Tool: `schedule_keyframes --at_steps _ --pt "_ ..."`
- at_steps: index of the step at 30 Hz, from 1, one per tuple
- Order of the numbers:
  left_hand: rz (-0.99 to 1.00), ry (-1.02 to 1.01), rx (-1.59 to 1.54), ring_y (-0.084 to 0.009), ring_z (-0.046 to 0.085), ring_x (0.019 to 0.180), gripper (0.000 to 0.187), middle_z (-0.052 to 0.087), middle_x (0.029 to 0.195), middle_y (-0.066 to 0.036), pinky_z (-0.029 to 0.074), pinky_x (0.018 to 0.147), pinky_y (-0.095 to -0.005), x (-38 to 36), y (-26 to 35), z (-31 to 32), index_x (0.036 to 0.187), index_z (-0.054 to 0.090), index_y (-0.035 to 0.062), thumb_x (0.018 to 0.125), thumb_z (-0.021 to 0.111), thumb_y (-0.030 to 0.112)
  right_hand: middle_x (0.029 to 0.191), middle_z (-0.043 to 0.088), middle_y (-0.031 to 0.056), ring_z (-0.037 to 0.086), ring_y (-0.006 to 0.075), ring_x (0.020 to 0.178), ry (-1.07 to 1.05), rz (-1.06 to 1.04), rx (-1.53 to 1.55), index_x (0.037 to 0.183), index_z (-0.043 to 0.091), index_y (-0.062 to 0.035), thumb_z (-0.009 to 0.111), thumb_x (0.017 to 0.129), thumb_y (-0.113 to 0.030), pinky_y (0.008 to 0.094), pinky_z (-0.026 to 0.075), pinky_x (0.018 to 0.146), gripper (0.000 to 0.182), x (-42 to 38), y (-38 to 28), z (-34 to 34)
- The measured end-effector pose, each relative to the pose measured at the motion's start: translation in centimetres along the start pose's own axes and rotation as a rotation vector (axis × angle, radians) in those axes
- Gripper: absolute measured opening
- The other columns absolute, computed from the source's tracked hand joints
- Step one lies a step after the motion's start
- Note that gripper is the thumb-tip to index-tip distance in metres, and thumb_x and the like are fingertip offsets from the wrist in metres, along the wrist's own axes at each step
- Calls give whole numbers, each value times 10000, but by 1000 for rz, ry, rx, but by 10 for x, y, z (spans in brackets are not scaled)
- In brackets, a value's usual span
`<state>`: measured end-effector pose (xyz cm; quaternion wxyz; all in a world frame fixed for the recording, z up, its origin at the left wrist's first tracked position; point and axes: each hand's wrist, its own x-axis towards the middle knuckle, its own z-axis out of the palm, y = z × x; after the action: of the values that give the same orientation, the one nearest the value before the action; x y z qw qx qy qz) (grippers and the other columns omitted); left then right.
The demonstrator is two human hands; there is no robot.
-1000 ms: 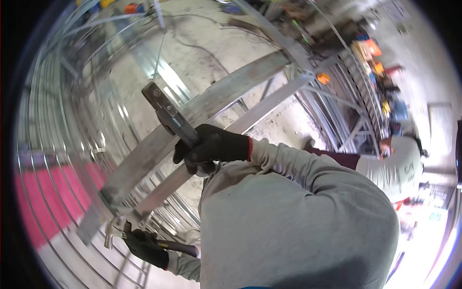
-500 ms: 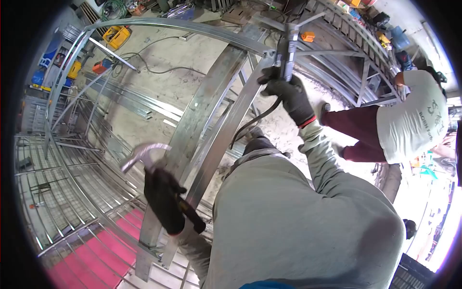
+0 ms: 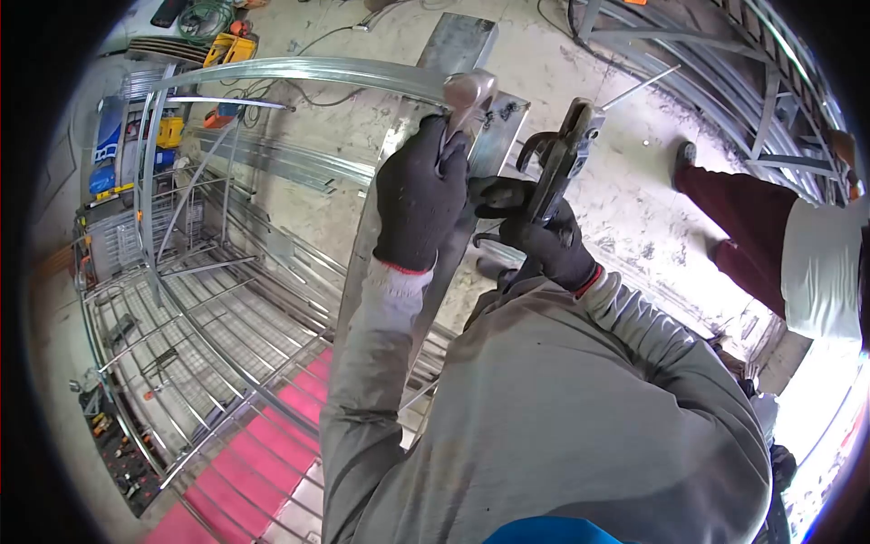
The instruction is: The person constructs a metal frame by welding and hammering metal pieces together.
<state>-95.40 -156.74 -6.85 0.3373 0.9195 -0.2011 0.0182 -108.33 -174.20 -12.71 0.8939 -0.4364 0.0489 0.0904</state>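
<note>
My left hand, in a dark glove, is closed around a hammer whose metal head is over the corner where a curved metal bar meets a flat steel beam. Dark marks show on the beam beside the hammer head. My right hand, gloved too, grips a welding electrode holder just right of that corner. From its jaws a thin electrode points up and to the right, away from the beam. The hammer's handle is mostly hidden by my left hand.
A barred metal frame lies at the left over a pink sheet. A person in dark red trousers stands at the right. Metal framework is at the upper right. Cables and a yellow toolbox lie on the floor at the upper left.
My left hand has brought the hammer up from the lower left to the corner. My right hand has drawn the electrode holder back from the corner, toward my body. The view has shifted.
</note>
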Motion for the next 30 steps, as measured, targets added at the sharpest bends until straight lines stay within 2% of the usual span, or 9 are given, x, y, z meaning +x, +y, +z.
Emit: schedule_keyframes --at_steps 2,4,5,9,12,14,23,25,30 --pt "6 -50 26 -468 709 790 169 701 846 -250 540 652 -523 11 -4 11 1082 656 46 994 696 185 1338 734 113 686 197 1227 27 21 34 1300 723 -5 722 938 -45 377 544 1059 364 2 -4 5" --pt "24 -97 49 -468 712 798 176 702 848 -251 547 659 -524 17 -13 19 1097 659 49 991 697 185 1322 737 117 689 206 1218 -116 -51 -342 1290 728 -7 744 929 -44 384 539 1058 364 5 -9 3" --pt "74 -95 120 -465 715 807 181 706 855 -245 553 668 -527 19 -19 23 1111 657 51 988 695 179 1309 738 126 685 225 1225 -148 -203 -453 1290 722 -2 757 929 -45 397 533 1059 365 7 0 0" --pt "94 -150 200 -453 723 832 191 721 886 -225 566 690 -534 21 -27 16 1140 655 56 987 686 165 1291 740 144 687 259 1224 -126 -404 -488 1285 713 7 766 933 -56 413 527 1065 362 9 16 1" --pt "102 -159 162 -458 724 826 195 725 886 -226 566 693 -541 19 -32 22 1141 659 60 991 678 182 1274 739 167 692 301 1219 -107 -361 -509 1277 708 15 777 930 -73 430 527 1066 364 11 32 1" --pt "96 -166 146 -460 725 822 197 727 886 -227 567 695 -544 16 -34 18 1141 661 61 993 674 191 1260 739 180 705 325 1193 -77 -515 -427 1269 708 18 779 909 -76 427 539 1046 378 15 40 6" --pt "87 -132 178 -476 712 783 170 711 837 -238 552 671 -561 13 -36 16 1073 652 67 1018 631 227 1235 749 180 722 344 1179 -35 -554 -541 1271 712 15 776 875 -86 418 556 1015 413 14 46 8" --pt "156 -25 140 -471 698 730 171 700 800 -225 529 614 -532 11 -40 20 1040 632 59 1020 596 226 1236 749 181 721 343 1178 -15 -522 -564 1270 713 13 773 879 -88 420 556 1015 408 11 43 10" --pt "149 -79 157 -465 705 734 156 706 801 -223 540 627 -534 12 -42 17 1064 648 64 1018 614 210 1242 750 181 722 341 1179 -6 -477 -611 1265 715 8 766 889 -96 423 555 1022 394 11 41 11"
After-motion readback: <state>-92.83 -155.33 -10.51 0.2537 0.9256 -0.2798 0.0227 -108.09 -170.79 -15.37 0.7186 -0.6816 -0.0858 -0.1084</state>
